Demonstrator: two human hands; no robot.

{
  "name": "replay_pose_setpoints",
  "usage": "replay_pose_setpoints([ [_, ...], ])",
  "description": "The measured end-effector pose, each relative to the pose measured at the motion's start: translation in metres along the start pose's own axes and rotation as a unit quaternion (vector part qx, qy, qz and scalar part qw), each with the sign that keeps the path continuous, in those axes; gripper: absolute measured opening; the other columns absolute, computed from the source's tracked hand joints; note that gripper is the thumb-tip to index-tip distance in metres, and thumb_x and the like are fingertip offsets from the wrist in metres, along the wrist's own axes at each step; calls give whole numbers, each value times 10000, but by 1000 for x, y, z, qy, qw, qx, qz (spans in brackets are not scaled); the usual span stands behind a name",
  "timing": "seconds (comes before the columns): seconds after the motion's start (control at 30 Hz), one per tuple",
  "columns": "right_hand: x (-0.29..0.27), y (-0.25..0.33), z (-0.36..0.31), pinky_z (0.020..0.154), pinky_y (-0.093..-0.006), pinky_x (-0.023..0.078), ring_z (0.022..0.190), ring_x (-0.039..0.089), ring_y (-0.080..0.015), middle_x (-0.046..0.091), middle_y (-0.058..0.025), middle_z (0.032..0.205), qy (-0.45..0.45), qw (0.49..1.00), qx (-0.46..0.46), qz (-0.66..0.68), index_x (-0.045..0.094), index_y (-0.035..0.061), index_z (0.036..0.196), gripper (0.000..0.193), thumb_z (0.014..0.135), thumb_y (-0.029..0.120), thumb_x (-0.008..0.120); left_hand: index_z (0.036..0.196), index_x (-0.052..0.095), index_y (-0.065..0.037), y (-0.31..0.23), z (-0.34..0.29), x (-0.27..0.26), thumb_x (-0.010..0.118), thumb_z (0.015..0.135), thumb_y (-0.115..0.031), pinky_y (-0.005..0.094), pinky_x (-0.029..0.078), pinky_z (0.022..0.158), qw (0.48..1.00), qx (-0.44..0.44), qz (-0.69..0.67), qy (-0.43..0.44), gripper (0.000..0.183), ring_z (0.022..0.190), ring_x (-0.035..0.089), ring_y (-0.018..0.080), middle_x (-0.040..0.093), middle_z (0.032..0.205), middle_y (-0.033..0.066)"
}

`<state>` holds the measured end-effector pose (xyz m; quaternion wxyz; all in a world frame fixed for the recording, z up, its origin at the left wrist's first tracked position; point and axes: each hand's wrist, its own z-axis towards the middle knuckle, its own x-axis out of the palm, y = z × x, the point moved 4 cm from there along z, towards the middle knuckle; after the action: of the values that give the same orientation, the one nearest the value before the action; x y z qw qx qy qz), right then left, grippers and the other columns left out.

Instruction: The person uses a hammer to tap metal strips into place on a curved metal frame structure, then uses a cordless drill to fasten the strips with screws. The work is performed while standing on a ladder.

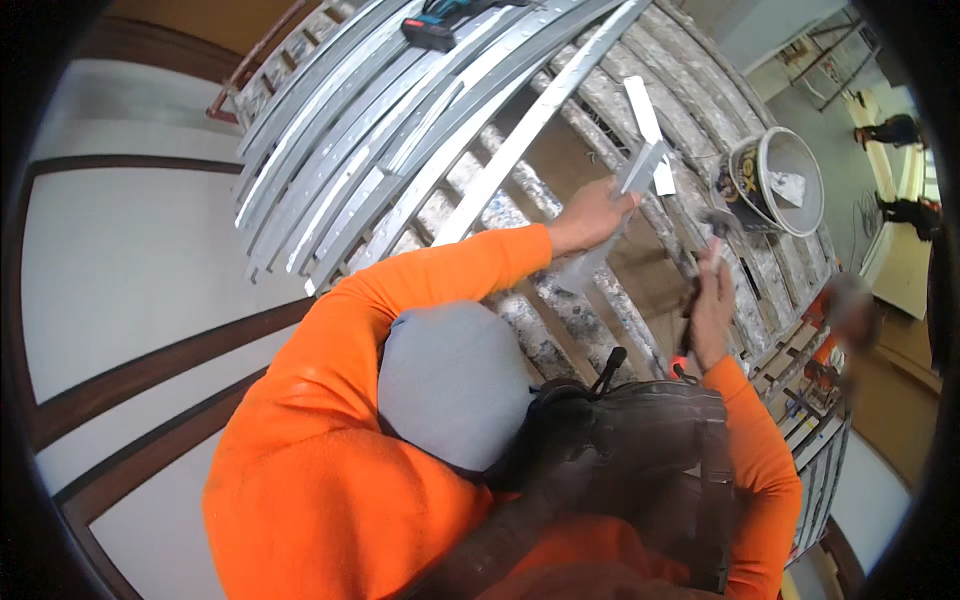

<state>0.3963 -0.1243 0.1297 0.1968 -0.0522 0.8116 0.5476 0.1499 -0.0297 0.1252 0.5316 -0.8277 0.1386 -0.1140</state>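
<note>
My left hand (592,215) is closed around a short grey metal profile (640,170), which slants over the slats and blurs at its lower end. In my right hand (712,300), fingers wrapped round the handle, is a hammer (715,222); its head points away from me, to the right of the profile, and is smeared by motion. An orange tip of the handle shows below the hand. Just beyond the profile lies a narrow white strip (648,125) on the slats.
Long metal profiles (370,140) lie side by side at the left of the paint-spattered slatted platform (575,320). A blue-black cordless power tool (430,32) rests on them. At the right stands a bucket (748,190). Other people (895,130) are farther right. A dark bag (640,430) hangs before me.
</note>
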Motion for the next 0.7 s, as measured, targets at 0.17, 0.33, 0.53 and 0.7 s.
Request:
replay_pose_setpoints([
  [0.17,-98,-110,11,863,-402,515,960,692,-324,698,-222,1094,-126,957,-104,-239,552,55,1359,382,1049,275,579,1286,617,-3,53,-26,-26,669,964,-293,474,505,908,912,96,397,-28,437,985,631,381,660,1051,199],
  [0.33,-156,-190,46,847,-469,522,949,694,-404,697,-262,1108,-199,889,108,-399,557,11,1320,359,1028,221,564,1381,573,-38,103,-45,-33,748,879,-191,469,464,1014,880,102,457,-79,553,1163,557,362,590,1254,193],
  [0.53,-206,-233,114,892,-511,509,1003,686,-457,694,-286,1107,-217,891,138,-375,523,-26,1346,471,958,239,553,1427,520,-43,115,-47,-39,788,848,-212,467,455,1012,882,131,450,-55,660,1168,551,358,582,1271,191],
  [0.7,-203,-256,135,933,-511,516,1090,667,-452,673,-291,1215,-157,857,86,-483,559,-2,1331,490,901,225,617,1278,633,-46,104,-40,-61,713,904,-319,496,449,975,873,240,413,-102,470,1080,585,368,645,1164,188],
])
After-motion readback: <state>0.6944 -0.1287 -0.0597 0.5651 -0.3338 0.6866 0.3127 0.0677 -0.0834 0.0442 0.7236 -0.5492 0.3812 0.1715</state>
